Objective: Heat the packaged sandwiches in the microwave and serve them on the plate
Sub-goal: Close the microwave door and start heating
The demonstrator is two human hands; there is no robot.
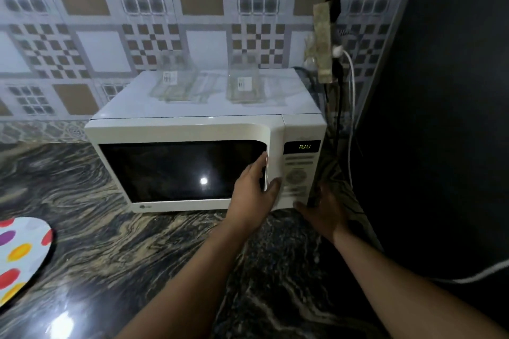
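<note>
A white microwave (176, 132) stands on the dark marbled counter, its door closed and its display lit. My left hand (254, 190) grips the door handle at the door's right edge, fingers curled behind it. My right hand (327, 209) rests flat against the microwave's lower right corner, below the control panel (296, 176), holding nothing. Two clear plastic sandwich packages (176, 82) (243, 84) with white labels sit on top of the microwave. A heart-shaped plate (19, 256) with coloured dots lies at the left edge.
A tiled wall rises behind the microwave. A power strip (325, 41) with plugs and hanging cables is fixed at the back right. A dark wall closes off the right side. The counter (115, 256) spreads in front.
</note>
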